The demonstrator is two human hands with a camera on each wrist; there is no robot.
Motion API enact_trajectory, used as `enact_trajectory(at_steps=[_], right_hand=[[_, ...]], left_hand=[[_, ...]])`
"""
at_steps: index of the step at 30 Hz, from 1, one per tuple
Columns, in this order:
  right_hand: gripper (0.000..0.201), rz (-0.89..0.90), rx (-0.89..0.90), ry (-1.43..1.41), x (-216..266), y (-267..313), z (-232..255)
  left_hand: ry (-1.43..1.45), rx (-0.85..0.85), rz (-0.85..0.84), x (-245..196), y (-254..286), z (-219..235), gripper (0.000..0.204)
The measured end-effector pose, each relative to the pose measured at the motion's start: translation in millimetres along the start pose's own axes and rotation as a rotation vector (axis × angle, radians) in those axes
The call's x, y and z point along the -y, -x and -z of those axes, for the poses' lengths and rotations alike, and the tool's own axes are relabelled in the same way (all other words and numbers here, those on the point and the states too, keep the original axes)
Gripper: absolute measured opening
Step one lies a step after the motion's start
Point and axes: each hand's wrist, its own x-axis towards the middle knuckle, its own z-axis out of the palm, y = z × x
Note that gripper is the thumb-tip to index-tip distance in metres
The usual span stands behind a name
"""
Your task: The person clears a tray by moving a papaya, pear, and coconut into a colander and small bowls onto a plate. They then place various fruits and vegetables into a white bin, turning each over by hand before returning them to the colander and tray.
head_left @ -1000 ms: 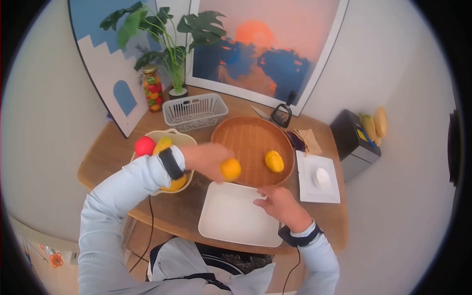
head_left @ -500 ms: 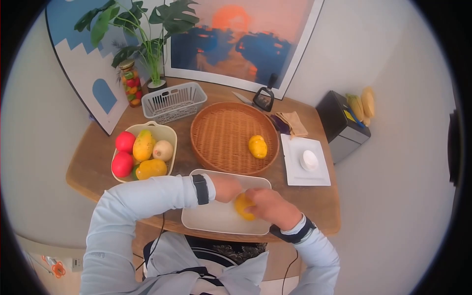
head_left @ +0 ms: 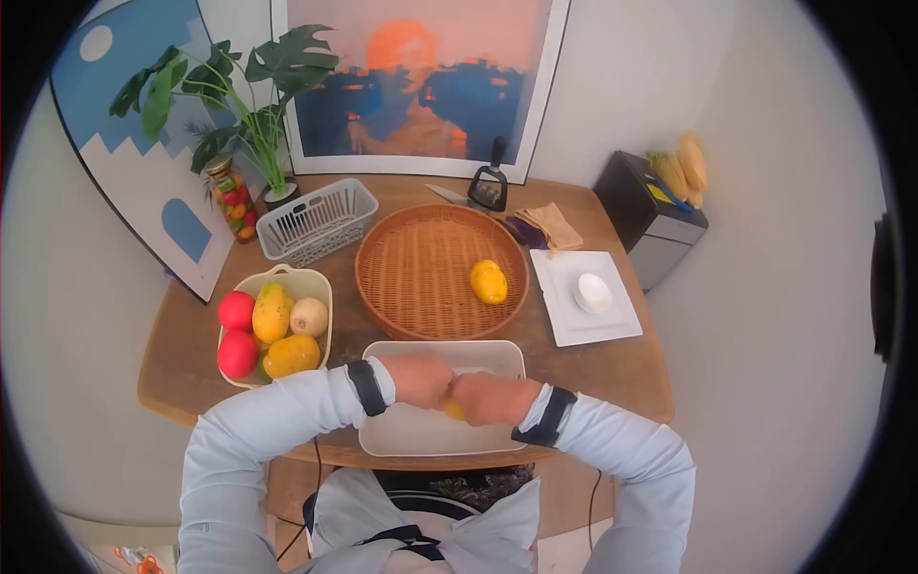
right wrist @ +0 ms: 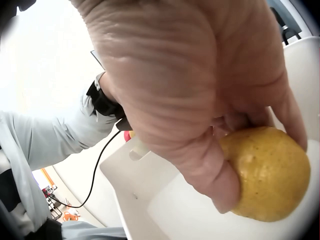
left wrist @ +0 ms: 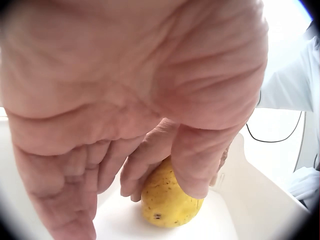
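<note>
Both hands are close together over a white rectangular tray. My right hand grips a speckled yellow fruit, its thumb on the near side and its fingers around the far side. In the head view only a sliver of the fruit shows under the hands. My left hand lies right beside the right one, palm over the tray, with fingers extended downward. Its thumb overlaps the fruit in the left wrist view, and more fingers show behind the fruit.
Beyond the tray is a round woven basket holding another yellow fruit. At left, a cream basket holds several fruits. A grey basket stands behind. At right lies a square white plate with a white bowl.
My left hand brought the yellow fruit from beside the cream basket into the tray. My right hand took hold of it, and both hands came together there. The head view has shifted.
</note>
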Motion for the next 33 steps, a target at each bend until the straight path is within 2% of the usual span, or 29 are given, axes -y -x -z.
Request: enact_trajectory(at_steps=[5, 7, 8, 10, 11, 14, 16, 19, 20, 22, 24, 26, 27, 29, 31, 33], right_hand=[[0.022, 0.026, -0.052, -0.091, -15, -1, 4], [0.021, 0.031, -0.112, -0.136, -21, -2, 6], [0.023, -0.017, -0.146, -0.048, -21, -1, 7], [0.025, -0.109, -0.210, 0.129, -17, 2, 12], [0.026, -0.115, -0.168, 0.093, -13, 4, 14], [0.030, -0.098, -0.041, -0.047, -6, 15, 11], [0.031, -0.033, 0.049, -0.179, -5, 22, 3], [0.036, -0.086, -0.052, -0.079, -1, 20, -9], [0.037, -0.106, -0.026, -0.053, -1, 18, -4], [0.039, -0.143, 0.030, 0.003, -3, 13, 10], [0.040, -0.166, -0.095, -0.024, -16, 7, 2], [0.039, -0.155, -0.131, -0.055, -11, 9, 6], [0.037, -0.133, -0.105, -0.072, -7, 13, 7], [0.036, -0.098, -0.066, -0.086, -6, 13, 6], [0.037, -0.071, -0.038, -0.084, -11, 7, -4], [0.039, -0.143, -0.040, -0.085, -13, 6, 2]], left_hand=[[0.009, 0.038, 0.026, -1, 1, 0, 0.042], [0.056, 0.005, -0.025, 5, -8, -9, 0.044], [0.081, -0.012, -0.049, 8, -12, -13, 0.045], [0.057, 0.035, 0.016, 6, -19, -15, 0.046], [0.045, 0.059, 0.050, 2, -20, -13, 0.047], [0.031, 0.008, 0.003, -1, -21, -18, 0.047], [0.034, 0.132, 0.011, -2, -28, -22, 0.048], [0.086, 0.241, 0.066, 1, -36, -23, 0.047], [0.111, 0.266, 0.092, 2, -37, -22, 0.046], [0.083, 0.141, 0.072, 4, -35, -15, 0.046], [0.010, -0.028, 0.024, 11, -35, -20, 0.045], [-0.110, -0.245, -0.056, 16, -38, -31, 0.042], [-0.074, -0.127, -0.008, 18, -41, -35, 0.039], [-0.001, 0.106, 0.086, -10, -26, -17, 0.034], [0.051, 0.106, 0.074, -5, -30, -24, 0.032], [0.102, 0.084, 0.047, 1, -34, -28, 0.033]])
